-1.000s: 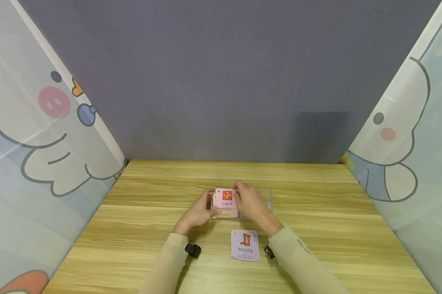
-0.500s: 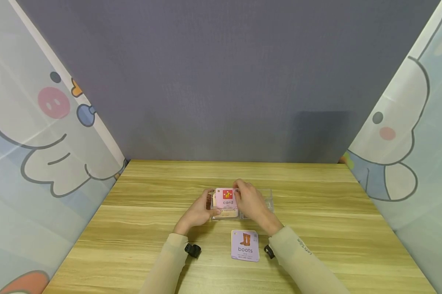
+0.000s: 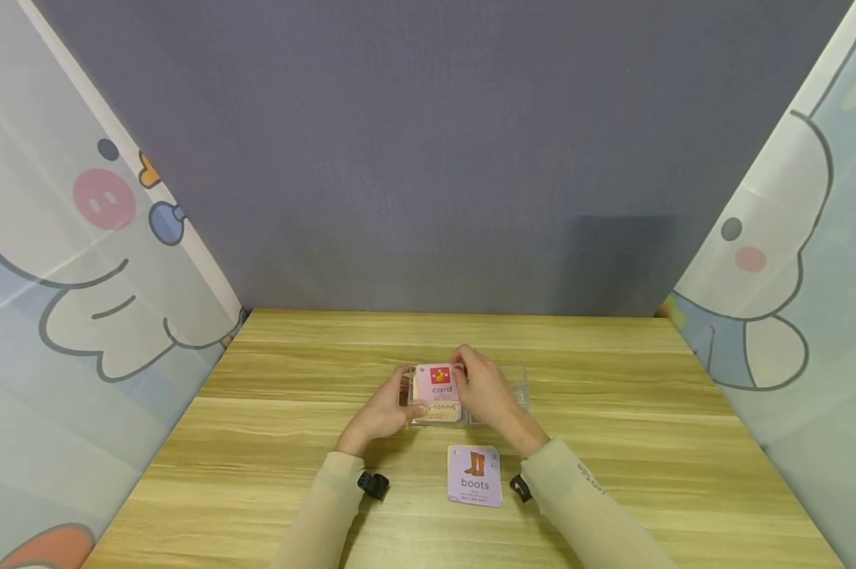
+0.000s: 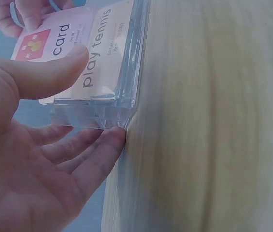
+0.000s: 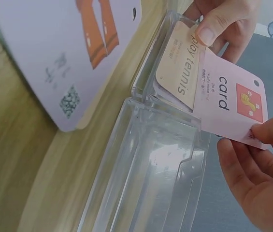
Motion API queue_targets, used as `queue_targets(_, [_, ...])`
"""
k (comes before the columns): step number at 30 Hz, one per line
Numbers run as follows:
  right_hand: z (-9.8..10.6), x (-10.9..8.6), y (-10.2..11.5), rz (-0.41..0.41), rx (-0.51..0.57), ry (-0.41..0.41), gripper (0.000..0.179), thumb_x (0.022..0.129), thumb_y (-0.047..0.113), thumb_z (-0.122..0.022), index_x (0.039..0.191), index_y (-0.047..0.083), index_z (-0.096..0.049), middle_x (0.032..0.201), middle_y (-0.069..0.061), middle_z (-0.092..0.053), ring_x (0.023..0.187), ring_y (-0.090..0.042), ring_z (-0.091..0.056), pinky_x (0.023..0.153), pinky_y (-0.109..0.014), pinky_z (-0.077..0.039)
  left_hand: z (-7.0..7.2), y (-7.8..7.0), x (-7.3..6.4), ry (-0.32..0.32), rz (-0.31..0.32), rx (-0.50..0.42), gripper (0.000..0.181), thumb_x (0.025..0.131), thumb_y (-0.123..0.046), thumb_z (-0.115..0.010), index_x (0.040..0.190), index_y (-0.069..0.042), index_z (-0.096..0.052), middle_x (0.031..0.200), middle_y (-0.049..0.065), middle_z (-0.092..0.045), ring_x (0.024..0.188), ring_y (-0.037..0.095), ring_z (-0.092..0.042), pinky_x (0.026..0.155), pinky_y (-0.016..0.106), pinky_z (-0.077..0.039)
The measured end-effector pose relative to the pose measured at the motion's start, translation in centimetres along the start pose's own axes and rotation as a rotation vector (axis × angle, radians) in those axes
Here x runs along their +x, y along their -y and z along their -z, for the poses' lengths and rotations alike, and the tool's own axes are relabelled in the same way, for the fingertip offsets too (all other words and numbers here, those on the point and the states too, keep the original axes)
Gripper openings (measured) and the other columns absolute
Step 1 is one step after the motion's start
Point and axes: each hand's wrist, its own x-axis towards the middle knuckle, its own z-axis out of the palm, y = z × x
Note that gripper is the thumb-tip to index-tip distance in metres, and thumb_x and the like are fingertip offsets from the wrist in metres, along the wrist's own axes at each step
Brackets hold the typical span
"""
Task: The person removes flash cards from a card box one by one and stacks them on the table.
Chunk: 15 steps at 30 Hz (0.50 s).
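Observation:
A clear plastic box (image 3: 519, 384) with two compartments stands on the table, cards filling its left one. My left hand (image 3: 381, 411) grips that end, fingers along the side wall and thumb over the cards. My right hand (image 3: 489, 393) pinches a pink flashcard (image 5: 218, 92) reading "card" by its upper right edge, thumb in front and fingers behind. The flashcard stands partly up out of the left compartment. Below it, a cream "play tennis" card (image 5: 177, 65) shows inside the box, close by my left thumb. The right compartment holds no cards.
On the wooden table (image 3: 257, 474), a lilac "boots" card (image 3: 474, 476) lies between my forearms, with more card edges beneath it. A dark grey panel (image 3: 428, 158) rises behind the table. Cartoon-printed curtains (image 3: 790, 237) hang at both sides.
The pink flashcard has risen slightly in my right hand, and lettering on the cream card beneath it has come into sight. My left hand stays at the box. The boots card has not moved.

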Motion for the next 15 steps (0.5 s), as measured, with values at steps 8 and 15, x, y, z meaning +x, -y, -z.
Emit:
queue_targets(8, [0.13, 0.0, 0.22, -0.048, 0.098, 0.004, 0.014, 0.098, -0.001, -0.062, 0.107, 0.009, -0.06, 0.098, -0.007, -0.066, 0.088, -0.019, -0.065, 0.074, -0.034, -0.057, 0.0, 0.02, -0.04, 0.003, 0.001, -0.013, 0.08, 0.091, -0.013, -0.077, 0.154, 0.001, -0.03, 0.125, 0.016, -0.057, 0.113, 0.031, -0.059, 0.098, 0.05, -0.05])
queue_targets(15, [0.3, 0.0, 0.16, -0.025, 0.145, -0.012, 0.013, 0.1, -0.002, -0.059, 0.109, 0.007, -0.058, 0.098, -0.007, -0.064, 0.086, -0.018, -0.062, 0.073, -0.034, -0.056, -0.04, 0.09, 0.01, 0.006, 0.003, -0.015, 0.08, 0.091, -0.014, -0.077, 0.154, 0.001, -0.029, 0.123, 0.014, -0.057, 0.111, 0.029, -0.059, 0.097, 0.049, -0.05])
